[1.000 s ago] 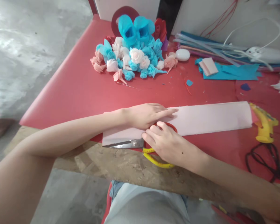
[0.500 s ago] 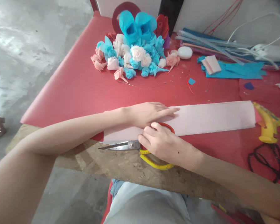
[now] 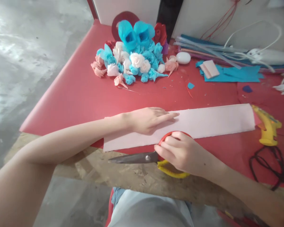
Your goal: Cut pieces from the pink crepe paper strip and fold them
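Head view: flat left hand (image 3: 146, 119) presses smooth pale-pink paper strip (image 3: 203, 121); right hand (image 3: 182, 153) grips closed steel scissors (image 3: 142, 157).

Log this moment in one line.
left hand: flat on pink paper strip | right hand: holds scissors, blades pointing left along strip's near edge
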`<state>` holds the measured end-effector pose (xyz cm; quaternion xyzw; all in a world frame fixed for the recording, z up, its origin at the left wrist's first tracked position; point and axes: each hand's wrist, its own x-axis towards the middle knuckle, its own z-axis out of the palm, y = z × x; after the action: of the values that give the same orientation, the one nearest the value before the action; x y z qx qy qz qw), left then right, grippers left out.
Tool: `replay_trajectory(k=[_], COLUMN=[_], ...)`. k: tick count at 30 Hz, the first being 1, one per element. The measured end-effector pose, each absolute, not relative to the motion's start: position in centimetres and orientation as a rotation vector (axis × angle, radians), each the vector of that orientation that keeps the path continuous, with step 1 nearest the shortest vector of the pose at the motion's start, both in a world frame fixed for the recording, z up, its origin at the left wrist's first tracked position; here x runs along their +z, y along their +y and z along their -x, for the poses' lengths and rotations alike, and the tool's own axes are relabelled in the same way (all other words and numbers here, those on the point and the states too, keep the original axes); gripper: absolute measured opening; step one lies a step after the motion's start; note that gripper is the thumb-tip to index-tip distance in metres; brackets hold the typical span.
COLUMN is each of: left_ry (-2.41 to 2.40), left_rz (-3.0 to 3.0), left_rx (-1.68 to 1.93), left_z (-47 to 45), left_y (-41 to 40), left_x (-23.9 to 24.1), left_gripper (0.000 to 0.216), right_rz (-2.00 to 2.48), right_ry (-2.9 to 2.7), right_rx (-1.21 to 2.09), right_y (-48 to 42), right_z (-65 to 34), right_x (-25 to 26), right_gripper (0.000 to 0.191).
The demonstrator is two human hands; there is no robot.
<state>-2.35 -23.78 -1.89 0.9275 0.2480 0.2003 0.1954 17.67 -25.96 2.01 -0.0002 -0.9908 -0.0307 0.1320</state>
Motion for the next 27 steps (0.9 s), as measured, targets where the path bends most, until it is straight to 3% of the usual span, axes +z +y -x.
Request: replay_trajectory(k=[7, 14, 23, 27], left_ry=[0.667, 0.698, 0.910, 1.045], left_rz=[-2.584, -2.558, -2.497, -2.638], left_rx=[0.586, 0.478, 0.044, 0.212], left_z=[2.3, 2.5, 5.0, 4.2], left_y=[-23.7, -23.9, -24.2, -26.2], left_x=[-1.5, 0.1, 5.5, 8.0], left_gripper=[0.042, 0.039, 0.056, 0.056], right_rz=[0.705, 1.328, 1.182, 1.169], right_ry=[-2.620, -2.605, -2.820, -2.762], right_rx=[0.065, 0.086, 0.215, 0.201], right_y=[-22.7, -16.4, -11.4, -10.7], right_z=[-23.2, -25.5, -21.7, -20.8], right_x=[4.6, 4.2, 3.2, 2.5], right_gripper=[0.018, 0.028, 0.026, 0.021])
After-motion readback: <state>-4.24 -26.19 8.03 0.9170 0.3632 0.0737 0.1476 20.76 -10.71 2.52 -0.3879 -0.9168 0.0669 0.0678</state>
